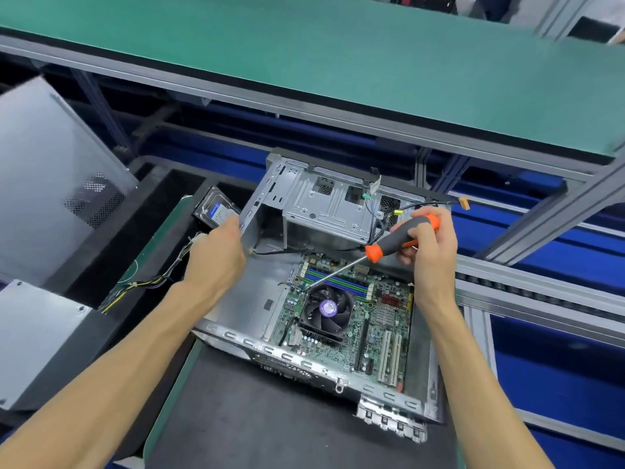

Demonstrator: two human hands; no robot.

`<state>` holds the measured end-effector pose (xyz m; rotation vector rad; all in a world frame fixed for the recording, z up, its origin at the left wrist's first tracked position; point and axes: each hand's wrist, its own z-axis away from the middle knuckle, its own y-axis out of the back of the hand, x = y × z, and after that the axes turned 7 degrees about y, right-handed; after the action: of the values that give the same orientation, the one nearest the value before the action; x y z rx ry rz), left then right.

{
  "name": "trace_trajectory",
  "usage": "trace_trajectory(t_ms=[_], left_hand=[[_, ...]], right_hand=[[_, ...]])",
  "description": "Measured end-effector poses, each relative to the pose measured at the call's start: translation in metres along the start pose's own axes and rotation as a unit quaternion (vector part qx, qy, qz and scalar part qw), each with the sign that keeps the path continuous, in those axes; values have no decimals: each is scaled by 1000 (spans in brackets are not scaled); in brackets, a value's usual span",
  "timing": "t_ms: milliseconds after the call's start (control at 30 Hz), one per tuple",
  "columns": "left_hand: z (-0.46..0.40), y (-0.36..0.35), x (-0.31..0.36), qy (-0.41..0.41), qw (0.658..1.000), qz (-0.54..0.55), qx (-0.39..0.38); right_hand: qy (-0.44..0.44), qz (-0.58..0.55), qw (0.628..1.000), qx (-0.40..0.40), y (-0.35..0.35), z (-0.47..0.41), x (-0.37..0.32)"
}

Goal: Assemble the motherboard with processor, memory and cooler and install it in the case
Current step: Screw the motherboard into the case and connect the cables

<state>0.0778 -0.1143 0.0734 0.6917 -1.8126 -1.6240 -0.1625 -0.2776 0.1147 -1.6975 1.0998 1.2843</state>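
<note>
Lying open on its side on the dark mat of the desk [236,418], the case [257,299] has the motherboard [378,319] seated flat inside it, toward its right half. The cooler [326,309], a black fan with a purple hub label, sits on the board left of centre. Blue and green memory slots [338,282] run just behind the cooler; whether modules fill them cannot be told.

The right hand [427,242] wraps its grip around the grey and orange handle of a screwdriver [399,240]. The shaft slopes down to the left, and its tip meets the board at the cooler's rear left corner.

The left hand [220,250] rests at the case's left wall, fingers curled over the metal edge; how firm that grip is cannot be told.

A hard drive [216,211] lies just beyond the left hand, outside the case. A bundle of cables [152,282] trails across the black tray to the left. A detached side panel [50,164] leans at far left. A green shelf [338,62] spans overhead.
</note>
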Motion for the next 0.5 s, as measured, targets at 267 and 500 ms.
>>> trace_trajectory(t_ms=[267, 500], left_hand=[[-40, 0, 0, -76, 992, 98, -18], [-78, -4, 10, -170, 978, 113, -32]], right_hand=[[-17, 10, 999, 35, 3, -8, 4], [-11, 37, 998, 54, 6, -12, 8]])
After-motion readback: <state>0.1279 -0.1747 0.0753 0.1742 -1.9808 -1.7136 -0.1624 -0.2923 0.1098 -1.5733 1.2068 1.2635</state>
